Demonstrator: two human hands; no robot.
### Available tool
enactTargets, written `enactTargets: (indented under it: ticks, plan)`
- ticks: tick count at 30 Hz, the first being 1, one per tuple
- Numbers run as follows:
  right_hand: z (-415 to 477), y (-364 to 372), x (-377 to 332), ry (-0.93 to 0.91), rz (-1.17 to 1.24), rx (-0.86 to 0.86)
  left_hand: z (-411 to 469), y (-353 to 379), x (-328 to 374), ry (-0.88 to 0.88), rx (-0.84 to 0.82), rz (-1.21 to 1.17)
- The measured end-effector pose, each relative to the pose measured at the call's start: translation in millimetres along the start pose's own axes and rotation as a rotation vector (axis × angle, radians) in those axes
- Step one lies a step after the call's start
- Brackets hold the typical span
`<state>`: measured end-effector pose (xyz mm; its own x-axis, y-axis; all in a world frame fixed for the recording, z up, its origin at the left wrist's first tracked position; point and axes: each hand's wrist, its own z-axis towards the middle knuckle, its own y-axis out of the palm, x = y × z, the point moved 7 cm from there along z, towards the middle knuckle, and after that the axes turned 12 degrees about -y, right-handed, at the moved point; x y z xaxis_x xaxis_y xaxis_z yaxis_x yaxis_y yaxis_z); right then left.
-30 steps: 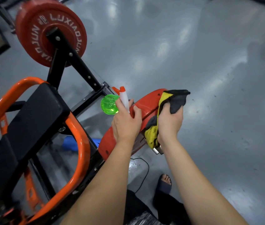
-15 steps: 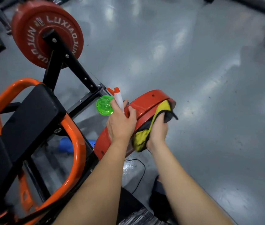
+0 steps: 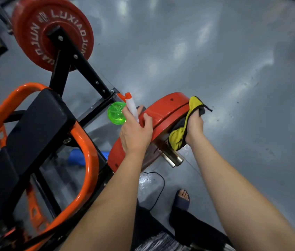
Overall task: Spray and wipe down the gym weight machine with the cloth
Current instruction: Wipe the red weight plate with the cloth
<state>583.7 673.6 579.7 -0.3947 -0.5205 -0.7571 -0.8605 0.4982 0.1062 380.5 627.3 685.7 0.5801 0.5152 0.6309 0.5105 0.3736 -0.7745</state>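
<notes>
Left hand (image 3: 135, 131) gripped a green spray bottle (image 3: 117, 113) against the red weight plate (image 3: 163, 113), right hand (image 3: 194, 125) clutched a yellow-and-black cloth (image 3: 179, 136) pressed on the plate's face

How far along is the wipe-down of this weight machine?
Done: wet droplets on the floor under the near red plate suggest spraying has happened there. In hand: the right hand presses the cloth on that plate's outer face, while the left hand holds the spray bottle against its rim. Left: nothing shows the far plate, black pad or orange frame wiped.
</notes>
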Motion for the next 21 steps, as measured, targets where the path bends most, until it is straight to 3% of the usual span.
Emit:
enactTargets:
  ticks: [9, 11, 14, 18, 21]
  plan:
    - [-49, 20, 126, 0.287, 0.126, -0.088, 2, 1, -1, 0.025, 0.014, -0.005]
    - [-70, 29, 111, 0.242, 0.157, -0.094, 2, 0, -2, 0.037, 0.002, -0.018]
    - [-65, 33, 70, 0.026, 0.221, -0.066, 2, -1, -5, 0.05, -0.003, -0.024]
    - [-38, 12, 27, -0.184, -0.08, 0.089, 0, -4, -13, 0.027, -0.007, -0.045]
    - [-23, 5, 18, -0.102, -0.136, 0.094, -4, -6, -24, 0.013, -0.009, -0.09]
